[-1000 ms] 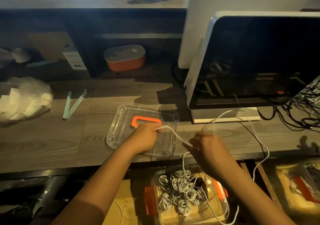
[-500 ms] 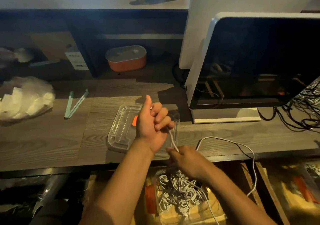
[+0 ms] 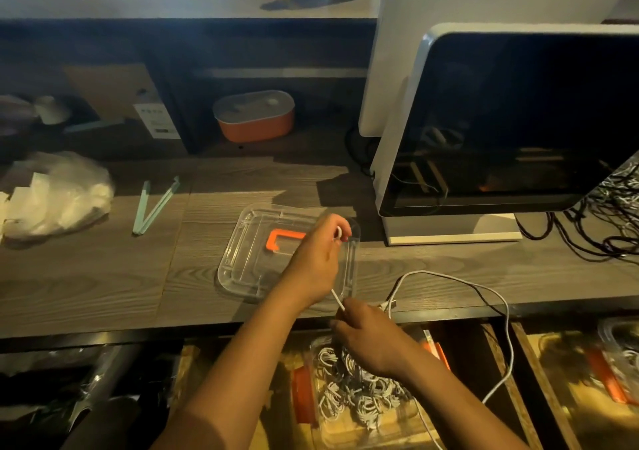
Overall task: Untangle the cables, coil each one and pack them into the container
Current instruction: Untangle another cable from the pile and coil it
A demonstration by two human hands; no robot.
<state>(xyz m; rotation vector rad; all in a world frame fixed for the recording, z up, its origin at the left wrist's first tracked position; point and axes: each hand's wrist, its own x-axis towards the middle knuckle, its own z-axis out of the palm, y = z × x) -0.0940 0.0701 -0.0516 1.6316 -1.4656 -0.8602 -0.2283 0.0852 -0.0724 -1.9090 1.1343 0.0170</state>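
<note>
A white cable (image 3: 453, 278) loops over the desk's front edge and trails down to the right. My left hand (image 3: 316, 259) grips one end of it above a clear lid with an orange handle (image 3: 242, 263), a turn of cable showing at its fingertips. My right hand (image 3: 366, 337) pinches the same cable just below, at the desk edge. Under the desk, a clear container (image 3: 359, 404) with orange clips holds several coiled white cables.
A large monitor (image 3: 511, 121) on a white stand fills the right side. Dark tangled cables (image 3: 608, 221) lie at far right. Mint tongs (image 3: 154, 207) and a plastic bag (image 3: 55, 193) sit left. An orange box (image 3: 254, 116) stands on the shelf behind.
My left hand turned and dropped lower over the lid, winding cable round its fingers. My right hand drew in towards the desk edge, and the loose cable loop settled onto the desk.
</note>
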